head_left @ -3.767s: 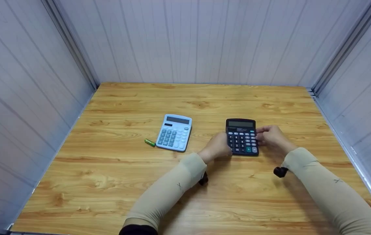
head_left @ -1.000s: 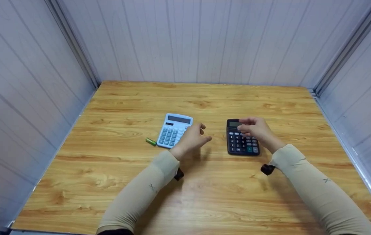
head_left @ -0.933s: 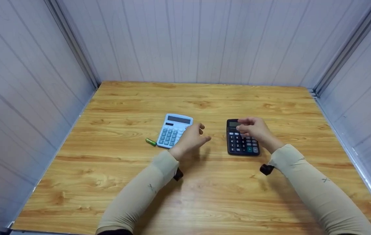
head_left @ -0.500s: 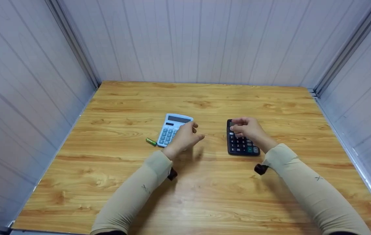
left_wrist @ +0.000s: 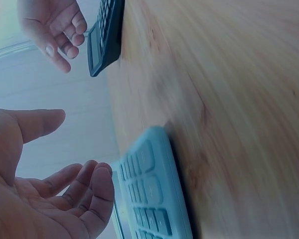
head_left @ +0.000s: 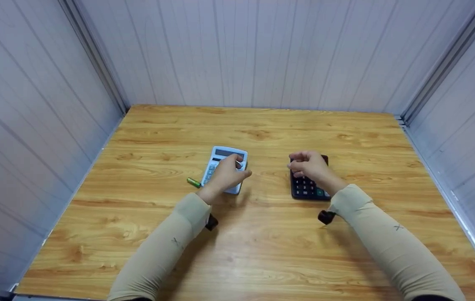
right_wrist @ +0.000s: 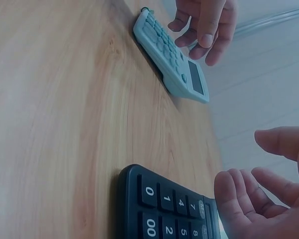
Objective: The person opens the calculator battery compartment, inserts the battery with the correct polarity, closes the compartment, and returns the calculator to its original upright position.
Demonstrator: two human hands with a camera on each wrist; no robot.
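A light blue calculator (head_left: 236,189) lies flat left of the table's middle. My left hand (head_left: 223,174) hovers over it, fingers relaxed and bent, thumb apart, holding nothing; it hides many of the keys. In the left wrist view a gap shows between the left thumb and fingers, above the blue calculator (left_wrist: 159,194). To the right lies a black calculator (head_left: 304,193), its display mostly covered by my right hand (head_left: 313,168). That hand is also raised with loosely bent fingers and nothing in them, as the right wrist view shows beside the black calculator (right_wrist: 154,204).
A small green battery (head_left: 194,182) lies at the left edge of the blue calculator. The wooden table (head_left: 258,259) is bounded by pale panel walls (head_left: 237,54) at the back and both sides. Bare wood separates the calculators.
Earlier both hands were at the sides of the black calculator. The left hand has since moved left over the blue one, and the right hand left across the black one. The calculators stay put.
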